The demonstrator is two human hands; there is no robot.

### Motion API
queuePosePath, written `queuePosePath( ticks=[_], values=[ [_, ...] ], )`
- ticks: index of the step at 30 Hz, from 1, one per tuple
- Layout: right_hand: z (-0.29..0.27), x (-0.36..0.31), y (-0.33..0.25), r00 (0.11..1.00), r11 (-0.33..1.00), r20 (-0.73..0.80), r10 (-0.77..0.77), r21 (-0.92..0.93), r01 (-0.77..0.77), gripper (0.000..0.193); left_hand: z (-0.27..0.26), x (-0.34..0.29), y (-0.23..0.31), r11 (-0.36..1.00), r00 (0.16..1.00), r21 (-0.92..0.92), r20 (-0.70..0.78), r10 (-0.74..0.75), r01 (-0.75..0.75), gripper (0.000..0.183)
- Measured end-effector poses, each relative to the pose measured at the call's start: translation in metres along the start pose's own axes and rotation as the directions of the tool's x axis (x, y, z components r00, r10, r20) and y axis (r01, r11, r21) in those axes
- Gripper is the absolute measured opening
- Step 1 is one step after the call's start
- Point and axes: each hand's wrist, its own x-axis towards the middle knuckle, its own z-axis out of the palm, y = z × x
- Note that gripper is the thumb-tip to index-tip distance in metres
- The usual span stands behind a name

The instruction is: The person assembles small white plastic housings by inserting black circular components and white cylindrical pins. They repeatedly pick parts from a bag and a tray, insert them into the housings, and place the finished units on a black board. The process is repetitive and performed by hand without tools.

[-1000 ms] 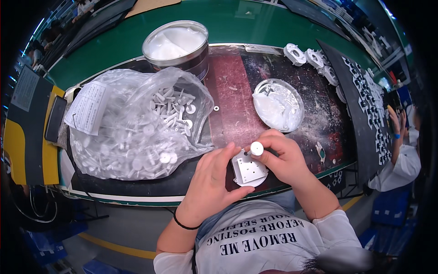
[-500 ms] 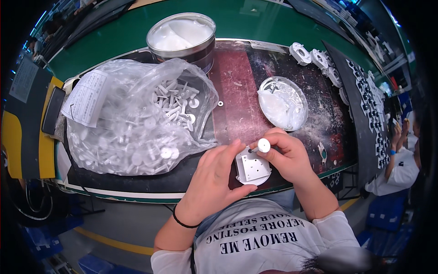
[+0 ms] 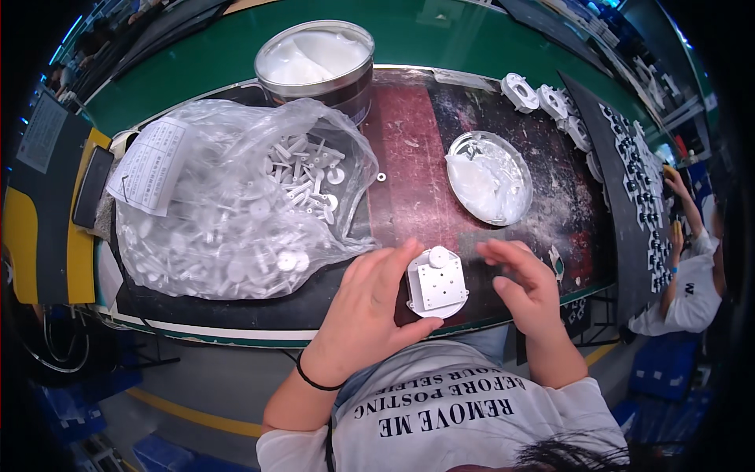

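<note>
Left hand (image 3: 370, 299) grips white plastic housing (image 3: 442, 291) between fingers and thumb at worktable's (image 3: 401, 149) near edge, apparently steadying it, disc-headed pin (image 3: 439, 257) at its top; right hand (image 3: 528, 285) open, empty, just beside.

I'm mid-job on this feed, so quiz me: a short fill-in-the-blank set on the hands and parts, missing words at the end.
1. The left hand holds the white housing, while the right hand holds ____.
2. Of the housing's two ends, near or far from the person, the small white wheel sits at the ____ one.
3. The clear bag of white parts lies to the ____ of the round metal dish.

Missing words: nothing; far; left.
</note>
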Motion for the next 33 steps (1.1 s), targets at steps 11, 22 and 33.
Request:
queuePosePath(
  ticks=[11,22,33],
  values=[
    [-0.037,-0.038,0.040,0.983,0.996,-0.166,-0.080,0.013,0.083,0.027,-0.008,0.004,0.009,0.858,0.991,-0.497,0.033,-0.129,0.128,0.113],
    [-0.076,-0.045,0.056,0.929,0.969,-0.276,-0.245,-0.113,0.222,0.017,-0.040,0.087,0.041,0.698,0.962,-0.686,0.006,-0.275,0.204,0.116],
    [-0.086,-0.043,0.059,0.918,0.959,-0.282,-0.279,-0.036,0.281,0.015,0.000,0.224,0.005,0.981,0.981,-0.120,-0.104,-0.164,0.151,0.094]
  ],
)
